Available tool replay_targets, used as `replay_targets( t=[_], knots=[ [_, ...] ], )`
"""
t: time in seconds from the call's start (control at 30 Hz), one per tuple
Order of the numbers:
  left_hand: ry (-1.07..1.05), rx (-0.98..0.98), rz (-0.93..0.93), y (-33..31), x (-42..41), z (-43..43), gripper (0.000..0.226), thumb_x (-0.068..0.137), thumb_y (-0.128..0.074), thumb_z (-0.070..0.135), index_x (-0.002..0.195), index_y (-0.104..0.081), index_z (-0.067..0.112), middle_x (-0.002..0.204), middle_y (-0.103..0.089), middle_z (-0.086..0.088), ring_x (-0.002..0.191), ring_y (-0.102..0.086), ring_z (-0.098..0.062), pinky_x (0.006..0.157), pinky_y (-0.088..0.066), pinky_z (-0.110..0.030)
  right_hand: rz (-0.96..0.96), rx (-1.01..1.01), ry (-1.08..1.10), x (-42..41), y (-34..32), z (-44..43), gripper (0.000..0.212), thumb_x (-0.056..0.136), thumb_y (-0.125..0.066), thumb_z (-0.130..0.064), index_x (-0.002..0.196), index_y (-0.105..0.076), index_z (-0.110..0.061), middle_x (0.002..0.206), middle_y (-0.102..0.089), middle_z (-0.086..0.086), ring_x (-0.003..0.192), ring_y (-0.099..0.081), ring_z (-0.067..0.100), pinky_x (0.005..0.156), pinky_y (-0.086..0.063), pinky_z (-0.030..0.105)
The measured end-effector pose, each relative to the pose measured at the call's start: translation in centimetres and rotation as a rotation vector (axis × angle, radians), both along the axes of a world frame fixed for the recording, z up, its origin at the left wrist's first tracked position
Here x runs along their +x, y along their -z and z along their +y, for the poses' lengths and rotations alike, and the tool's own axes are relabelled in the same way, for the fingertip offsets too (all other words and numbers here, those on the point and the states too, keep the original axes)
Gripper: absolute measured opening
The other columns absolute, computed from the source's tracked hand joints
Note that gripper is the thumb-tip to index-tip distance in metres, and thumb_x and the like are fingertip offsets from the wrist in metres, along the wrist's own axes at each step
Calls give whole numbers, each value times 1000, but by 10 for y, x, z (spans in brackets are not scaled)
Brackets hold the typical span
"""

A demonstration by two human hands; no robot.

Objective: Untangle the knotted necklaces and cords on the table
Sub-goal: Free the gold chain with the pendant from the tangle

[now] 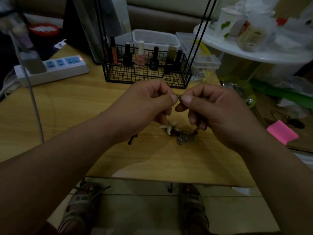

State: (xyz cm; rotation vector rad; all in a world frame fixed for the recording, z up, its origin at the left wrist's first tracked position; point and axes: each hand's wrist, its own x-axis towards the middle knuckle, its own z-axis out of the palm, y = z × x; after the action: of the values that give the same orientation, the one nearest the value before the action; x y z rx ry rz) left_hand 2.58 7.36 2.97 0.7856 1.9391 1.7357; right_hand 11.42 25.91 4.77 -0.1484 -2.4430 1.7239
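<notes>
Above a wooden desk [84, 107], a person's left hand [149, 102] and right hand [211, 107] meet, the fingers [173, 98] of each clamped thumb-to-forefinger on a small knot of metal chain [179, 97]. The pinched stretch runs side to side between the two thumbs. From under the right hand a brown cord [196, 131] drops to a chain tangle [185, 137] lying on the desk beside white tooth-shaped pendants [169, 128]. Behind the hands stands a black wire basket [147, 77] of nail polish bottles [140, 56].
</notes>
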Motion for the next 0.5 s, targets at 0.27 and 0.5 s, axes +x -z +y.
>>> replay_targets(
  t=[0.27, 0.5],
  knots=[
    [-46, -1, 278, 4, 6, 3, 14, 98, -68, 10, 98, -55, 14, 80, -64, -3, 72, -71, -20, 70, -63, -37, 24, -37, 81, -2, 3, -4, 13, 101, -63, -15, 93, -71, -7, 82, -75, 5, 58, -59, 13, 47, -44, 23],
    [-87, -26, 294, 4, 7, 4, 4, 99, -68, 22, 99, -72, 22, 83, -67, 16, 79, -68, -8, 72, -65, -37, 84, 73, 103, 1, 0, -3, 11, 99, -66, -15, 95, -72, -7, 84, -76, 3, 61, -65, 13, 51, -51, 25]
  ],
)
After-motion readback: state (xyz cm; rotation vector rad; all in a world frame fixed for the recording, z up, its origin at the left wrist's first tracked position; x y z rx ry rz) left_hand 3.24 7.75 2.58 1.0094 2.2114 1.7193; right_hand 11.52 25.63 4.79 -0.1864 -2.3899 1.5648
